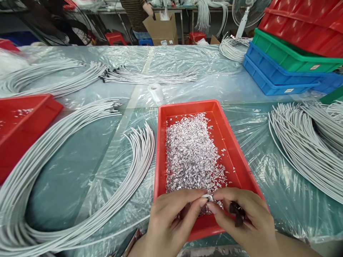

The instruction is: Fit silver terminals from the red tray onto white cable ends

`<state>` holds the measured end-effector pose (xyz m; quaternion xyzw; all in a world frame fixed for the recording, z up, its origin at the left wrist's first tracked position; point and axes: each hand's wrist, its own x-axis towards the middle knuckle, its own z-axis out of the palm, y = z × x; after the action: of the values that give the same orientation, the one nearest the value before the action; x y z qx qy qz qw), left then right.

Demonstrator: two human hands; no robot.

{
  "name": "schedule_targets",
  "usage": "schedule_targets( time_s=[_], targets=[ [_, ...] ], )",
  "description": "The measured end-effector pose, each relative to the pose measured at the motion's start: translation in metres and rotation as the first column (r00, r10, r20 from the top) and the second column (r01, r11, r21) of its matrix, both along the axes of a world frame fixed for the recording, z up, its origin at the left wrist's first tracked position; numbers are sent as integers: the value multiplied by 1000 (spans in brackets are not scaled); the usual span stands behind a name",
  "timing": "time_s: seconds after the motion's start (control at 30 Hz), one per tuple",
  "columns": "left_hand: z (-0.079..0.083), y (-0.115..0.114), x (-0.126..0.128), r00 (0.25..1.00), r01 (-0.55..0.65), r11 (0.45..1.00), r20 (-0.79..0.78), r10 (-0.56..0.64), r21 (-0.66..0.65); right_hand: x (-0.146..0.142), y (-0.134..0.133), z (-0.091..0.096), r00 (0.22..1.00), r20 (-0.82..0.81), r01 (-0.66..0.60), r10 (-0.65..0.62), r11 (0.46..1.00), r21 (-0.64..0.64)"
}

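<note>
Pinching a white cable tip (pixel 205 196), left hand (pixel 168 218) and right hand (pixel 250 210) meet by the red tray (pixel 160 153)'s near edge.

A clear plastic sheet (pixel 227 91) covers the worktable. A white roll (pixel 156 93) stands on the sheet near the middle, its hollow core facing up. At the far right, blue trays (pixel 278 76) are stacked beneath a green tray (pixel 284 53); a red crate (pixel 305 26) sits tilted on top. White labels are affixed to the green tray and the lower blue tray. Beyond the table, a person in a striped top (pixel 134 16) is positioned beside an open cardboard box (pixel 162 31). A white fan (pixel 243 21) stands behind the stacked trays. Red stools (pixel 115 38) are located near the rear bench (pixel 186 8).
</note>
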<state>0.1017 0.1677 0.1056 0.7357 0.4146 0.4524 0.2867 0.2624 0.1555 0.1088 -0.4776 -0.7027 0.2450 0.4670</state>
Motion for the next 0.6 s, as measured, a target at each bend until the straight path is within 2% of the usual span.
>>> schedule_targets(
  time_s=[0.2,0.4,0.6],
  targets=[
    [-1,-3,0,999,19,1000,-37,-18,18,-1,-3,1,999,1,34,-34,999,-34],
    [2,-3,-1,996,50,999,-71,-50,-1,0,-2,1,999,-52,3,-3,1000,-12],
    [2,-1,0,997,56,998,-44,-56,1,-1,-2,2,998,-61,25,-26,1000,-14]
  ],
)
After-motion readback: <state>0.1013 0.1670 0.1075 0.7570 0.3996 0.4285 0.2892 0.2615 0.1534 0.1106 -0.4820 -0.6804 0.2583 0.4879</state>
